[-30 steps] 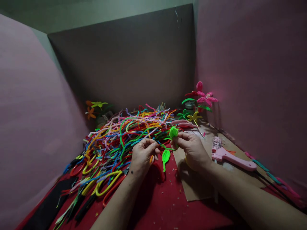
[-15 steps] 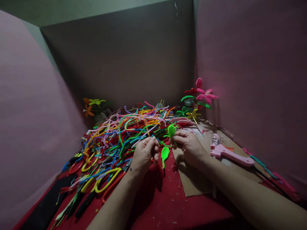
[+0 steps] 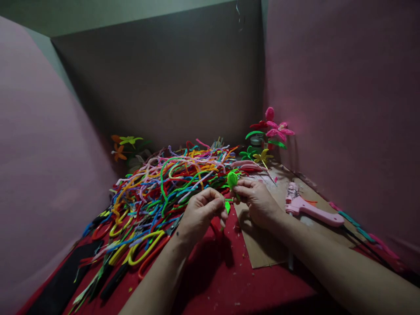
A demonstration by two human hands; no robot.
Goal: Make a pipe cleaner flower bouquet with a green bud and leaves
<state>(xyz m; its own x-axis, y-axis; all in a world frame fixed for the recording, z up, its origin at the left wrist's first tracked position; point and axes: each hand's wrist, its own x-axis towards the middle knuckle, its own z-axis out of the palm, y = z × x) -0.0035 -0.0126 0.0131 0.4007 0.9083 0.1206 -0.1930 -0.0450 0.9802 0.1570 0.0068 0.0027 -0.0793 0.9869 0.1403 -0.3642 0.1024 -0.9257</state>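
Between the thumb and fingers of my right hand [image 3: 257,199] is a bright green pipe-cleaner leaf [image 3: 232,179], held upright with its rounded end up. My left hand [image 3: 206,208] is just to the left and lower, its fingers closed at a second green pipe-cleaner leaf [image 3: 227,206] above the red cloth. Those fingers cover the middle of this second leaf, so the exact grip is partly hidden. The two hands are close together but apart.
A tangled heap of coloured pipe cleaners [image 3: 173,175] fills the left and back. Scissors with yellow handles [image 3: 146,249] lie by my left forearm. A pink glue gun [image 3: 313,211] rests on cardboard [image 3: 262,251] at right. Pipe-cleaner flowers [image 3: 278,131] stand behind.
My left hand has moved right and slightly down, and its fingers have closed over the second green leaf. My right hand keeps its hold on the first leaf. The view has shifted slightly.
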